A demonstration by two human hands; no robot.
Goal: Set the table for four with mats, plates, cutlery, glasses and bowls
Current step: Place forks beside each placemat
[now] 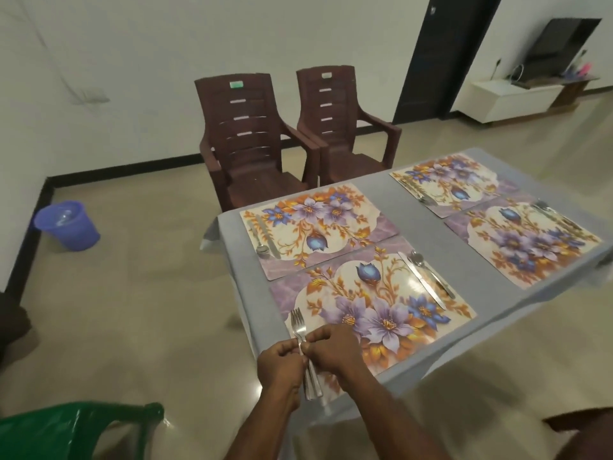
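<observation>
A bunch of forks (pixel 300 330) sits over the near-left corner of the nearest floral mat (pixel 374 313), the left hand (pixel 282 360) gripping the handles while the right hand (pixel 331 348) has its fingers (pixel 313 340) pinching one fork. Three more mats lie on the grey-clothed worktop (pixel 374 190), each with cutlery. Two brown chairs (pixel 252 137) stand beyond.

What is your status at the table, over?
Left hand and right hand both grip the forks over the near mat. Nothing in the way.
</observation>
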